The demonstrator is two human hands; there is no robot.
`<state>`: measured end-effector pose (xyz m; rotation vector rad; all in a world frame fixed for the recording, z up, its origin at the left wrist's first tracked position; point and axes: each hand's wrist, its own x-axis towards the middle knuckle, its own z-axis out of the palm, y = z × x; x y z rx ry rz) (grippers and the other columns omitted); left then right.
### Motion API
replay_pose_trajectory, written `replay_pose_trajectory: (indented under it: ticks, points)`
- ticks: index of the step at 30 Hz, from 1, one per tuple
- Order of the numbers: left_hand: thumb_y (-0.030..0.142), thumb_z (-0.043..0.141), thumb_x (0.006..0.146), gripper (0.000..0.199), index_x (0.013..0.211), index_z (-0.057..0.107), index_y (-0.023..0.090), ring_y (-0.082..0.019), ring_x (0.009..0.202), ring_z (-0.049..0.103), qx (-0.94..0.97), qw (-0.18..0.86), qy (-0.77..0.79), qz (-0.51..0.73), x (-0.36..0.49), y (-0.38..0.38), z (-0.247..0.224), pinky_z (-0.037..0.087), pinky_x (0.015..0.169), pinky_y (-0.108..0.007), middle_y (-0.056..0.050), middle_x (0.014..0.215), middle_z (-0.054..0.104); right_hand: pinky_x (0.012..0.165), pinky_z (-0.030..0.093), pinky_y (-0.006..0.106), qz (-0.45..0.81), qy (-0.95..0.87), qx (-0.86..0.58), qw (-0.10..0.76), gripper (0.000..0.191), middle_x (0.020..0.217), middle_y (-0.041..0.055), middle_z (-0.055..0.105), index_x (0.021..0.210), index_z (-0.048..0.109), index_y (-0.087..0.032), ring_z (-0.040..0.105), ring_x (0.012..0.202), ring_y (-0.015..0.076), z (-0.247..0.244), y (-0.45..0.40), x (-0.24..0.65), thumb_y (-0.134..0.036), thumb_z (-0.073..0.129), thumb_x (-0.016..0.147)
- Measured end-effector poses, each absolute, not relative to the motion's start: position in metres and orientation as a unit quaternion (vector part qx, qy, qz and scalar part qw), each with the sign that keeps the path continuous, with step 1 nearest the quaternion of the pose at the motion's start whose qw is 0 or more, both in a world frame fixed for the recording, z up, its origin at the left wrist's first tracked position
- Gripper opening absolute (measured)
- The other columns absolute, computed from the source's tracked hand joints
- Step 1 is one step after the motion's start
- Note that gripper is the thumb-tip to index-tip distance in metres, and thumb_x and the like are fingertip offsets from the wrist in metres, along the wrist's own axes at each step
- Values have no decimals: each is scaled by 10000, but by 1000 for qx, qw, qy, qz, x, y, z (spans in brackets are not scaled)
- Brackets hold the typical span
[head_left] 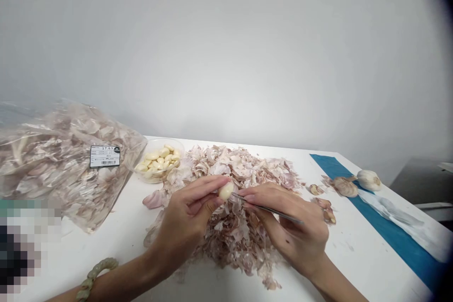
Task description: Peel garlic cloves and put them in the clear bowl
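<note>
My left hand [184,219] pinches a peeled garlic clove [225,191] between fingers and thumb; my right hand [290,229] grips steel tweezers [271,209], their tip at the clove. Beneath lies a heap of garlic skins [230,240]. Farther left sit a clear bowl [170,139] of peeled cloves and a plastic bag [63,165] of skins; farther right, a whole garlic bulb [368,180] rests beside a blue strip [389,226].

Skin pile [244,170] on table [354,255], under both hands. Clove [225,191] between left hand [186,219] and right hand [290,226]. Tweezers [272,210] in right hand, tip at clove. Bowl [138,170] behind left hand, cloves [159,158] inside. Bag [60,165] left of bowl. Bulb [368,180] on strip [399,231], right of right hand.
</note>
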<state>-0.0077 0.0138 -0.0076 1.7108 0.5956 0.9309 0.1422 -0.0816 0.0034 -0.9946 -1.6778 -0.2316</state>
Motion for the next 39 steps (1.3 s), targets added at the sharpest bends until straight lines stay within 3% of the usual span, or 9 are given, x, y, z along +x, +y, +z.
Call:
replay_pose_trajectory:
  ticks: [17, 31, 39]
  points:
    - [189, 630, 780, 236, 994, 711, 248, -142, 1119, 583, 713, 528, 246, 391, -7, 14, -10, 489, 944, -217, -1, 1112, 689, 651, 593, 326, -116, -712, -419, 551, 296, 825, 78, 720, 977, 656, -154, 685, 782, 168, 2, -84, 141, 40, 549, 781]
    - [145, 603, 790, 263, 1006, 710, 250, -149, 1078, 604, 751, 458, 235, 413, -7, 15, -10, 484, 950, -247, -3, 1086, 701, 735, 592, 325, -115, -705, -453, 533, 285, 870, 51, 723, 987, 636, -183, 685, 823, 159, 2, -81, 143, 3, 600, 775]
    - [146, 604, 788, 258, 1007, 710, 230, -161, 1078, 608, 755, 450, 236, 414, -7, 15, -9, 498, 936, -257, -16, 1081, 703, 701, 595, 334, -101, -720, -436, 530, 263, 869, 67, 718, 988, 644, -177, 680, 833, 168, 1, -82, 145, -9, 564, 802]
